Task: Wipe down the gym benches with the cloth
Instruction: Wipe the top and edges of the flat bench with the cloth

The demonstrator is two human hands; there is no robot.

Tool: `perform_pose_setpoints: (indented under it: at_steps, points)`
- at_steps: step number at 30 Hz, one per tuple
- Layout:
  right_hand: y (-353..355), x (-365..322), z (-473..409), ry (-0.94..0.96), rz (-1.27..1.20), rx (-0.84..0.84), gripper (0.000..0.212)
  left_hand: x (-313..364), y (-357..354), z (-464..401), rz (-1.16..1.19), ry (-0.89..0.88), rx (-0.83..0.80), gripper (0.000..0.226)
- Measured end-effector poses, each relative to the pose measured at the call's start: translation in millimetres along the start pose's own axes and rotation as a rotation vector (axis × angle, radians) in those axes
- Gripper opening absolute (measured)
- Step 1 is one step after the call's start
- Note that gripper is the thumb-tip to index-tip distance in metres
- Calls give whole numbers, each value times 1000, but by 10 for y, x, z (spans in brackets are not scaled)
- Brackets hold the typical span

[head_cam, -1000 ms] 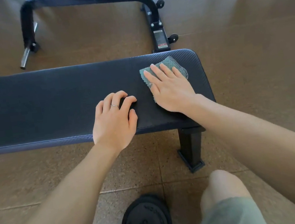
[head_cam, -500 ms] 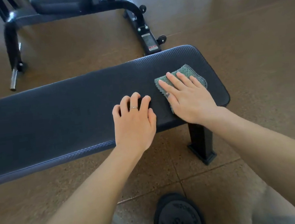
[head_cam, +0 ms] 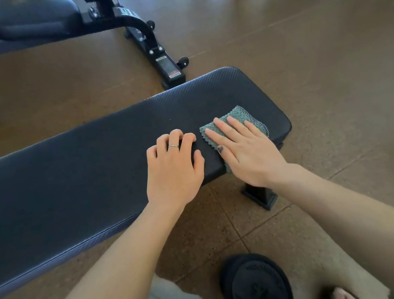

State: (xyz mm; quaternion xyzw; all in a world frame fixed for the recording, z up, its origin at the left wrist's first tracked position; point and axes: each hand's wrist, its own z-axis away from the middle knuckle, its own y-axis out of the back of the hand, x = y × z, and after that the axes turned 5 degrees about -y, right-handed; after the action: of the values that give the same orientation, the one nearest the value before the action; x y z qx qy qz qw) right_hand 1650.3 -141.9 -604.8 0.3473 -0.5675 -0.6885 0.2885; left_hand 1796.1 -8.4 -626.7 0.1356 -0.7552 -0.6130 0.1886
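A flat gym bench (head_cam: 81, 168) with a dark textured pad runs from the left edge to the middle right. A small green cloth (head_cam: 236, 117) lies near its right end. My right hand (head_cam: 243, 148) presses flat on the cloth with straight fingers, covering most of it. My left hand (head_cam: 173, 167) rests on the pad just left of the cloth, its fingers bent with the tips on the pad and holding nothing.
A second bench (head_cam: 33, 20) with a black metal frame (head_cam: 154, 52) and small wheels stands behind. One leg (head_cam: 261, 195) of the near bench stands below its right end. A black weight plate (head_cam: 256, 285) lies on the cork-coloured floor by my knees.
The view has swung, so the bench now slants across the frame. My right hand and the cloth have slid toward the bench's near edge. My left hand keeps its place beside them.
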Motion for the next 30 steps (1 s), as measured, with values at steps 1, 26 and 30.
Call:
perform_pose_setpoints:
  at_steps: [1,26,30]
  points:
    - [24,102,-113,-7,15,1,54,-5,-7,7,-1,0,3,38]
    - [-87,65,-112,-474,-77,182,58,45,-12,4,-5,23,17,39]
    - [-250,-315,339,-338,-94,150,57,48,-6,-2,-21,23,4,40]
